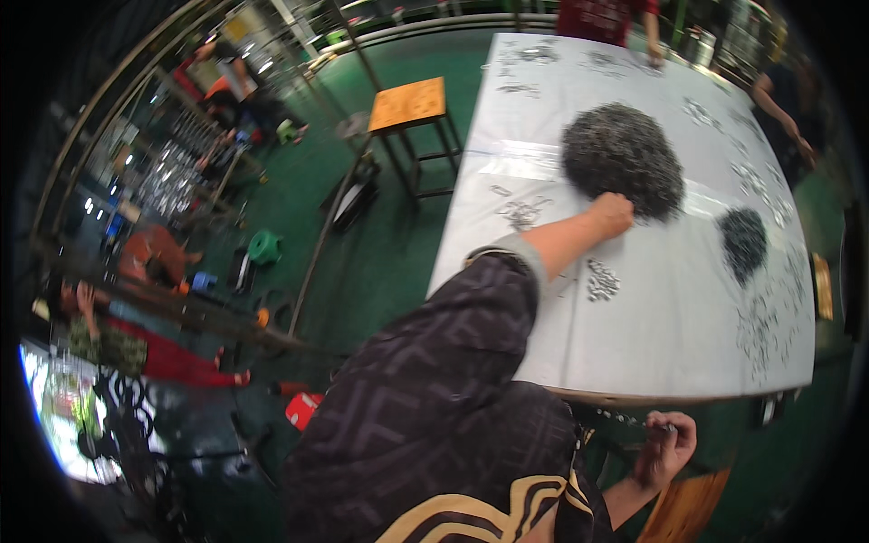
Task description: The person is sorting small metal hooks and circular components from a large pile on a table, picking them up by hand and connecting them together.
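Note:
A large heap of small dark metal parts (625, 154) lies on the white-covered table (543, 353). My left hand (614, 214) reaches across to the heap's near edge. Its fingers are curled together at the parts, and what they pinch is hidden. Beyond the table's near edge, low on the right, my right hand (665, 448) is raised with thumb and fingers closed around something small. A thin row of shiny bits runs leftward from those fingertips, too small to name. Closest to my left forearm is a small cluster of silvery pieces (602, 281).
A smaller dark pile (744, 244) and scattered parts (765, 330) lie on the table's right side. People stand at the far side and right side. A wooden-topped stool (409, 104) is left of the table, with a green stool (264, 246) farther left on the green floor.

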